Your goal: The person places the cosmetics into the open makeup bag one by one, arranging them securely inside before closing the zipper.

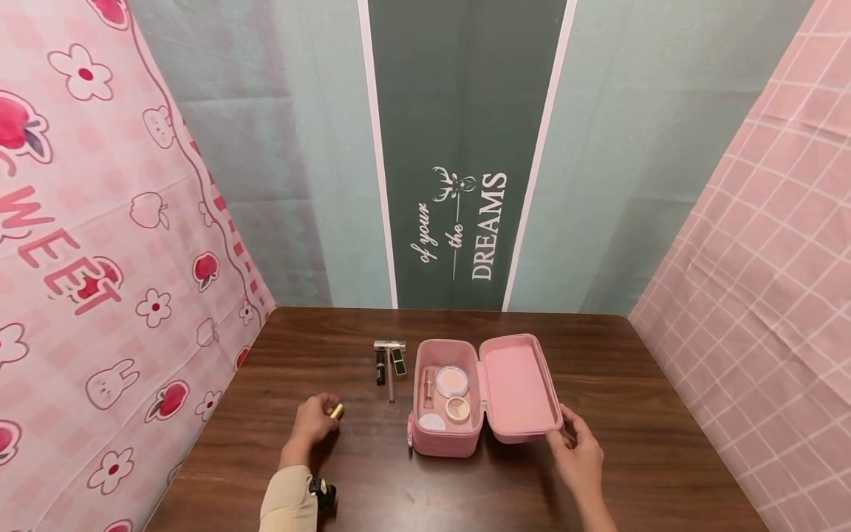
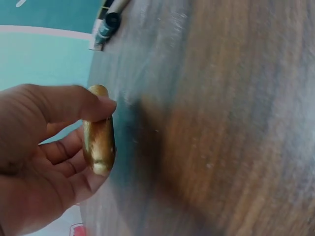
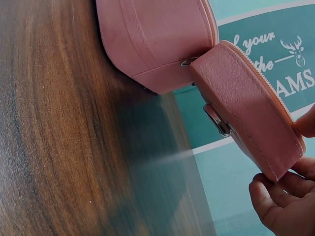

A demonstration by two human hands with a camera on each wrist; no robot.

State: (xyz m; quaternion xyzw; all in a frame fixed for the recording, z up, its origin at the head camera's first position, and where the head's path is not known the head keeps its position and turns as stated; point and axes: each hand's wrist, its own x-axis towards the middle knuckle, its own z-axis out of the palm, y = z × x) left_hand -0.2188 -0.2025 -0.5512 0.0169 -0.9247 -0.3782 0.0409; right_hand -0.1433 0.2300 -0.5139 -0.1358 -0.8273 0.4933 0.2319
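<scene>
Between thumb and fingers, my left hand (image 1: pixel 314 418) pinches a small shiny gold tube (image 2: pixel 99 142) with rounded ends, close over the table at the left. My right hand (image 1: pixel 577 449) grips the outer edge of the lid (image 1: pixel 521 380) of a pink zippered makeup case (image 1: pixel 447 442), thumb on the zipper side and fingers beneath in the right wrist view. The lid is swung out to the right of the case. Inside the case lie a round pink compact (image 1: pixel 453 380), a smaller round palette (image 1: pixel 457 408), a pinkish tube (image 1: pixel 428 388) and a white round item (image 1: pixel 433 422).
Left of the case, a silver tube (image 1: pixel 389 345), a black tube (image 1: pixel 380 368), a slim brush-like stick (image 1: pixel 391 380) and a black-and-gold item (image 1: pixel 399 362) lie grouped on the dark wooden table (image 1: pixel 372 488). Patterned cloths hang along the sides and back.
</scene>
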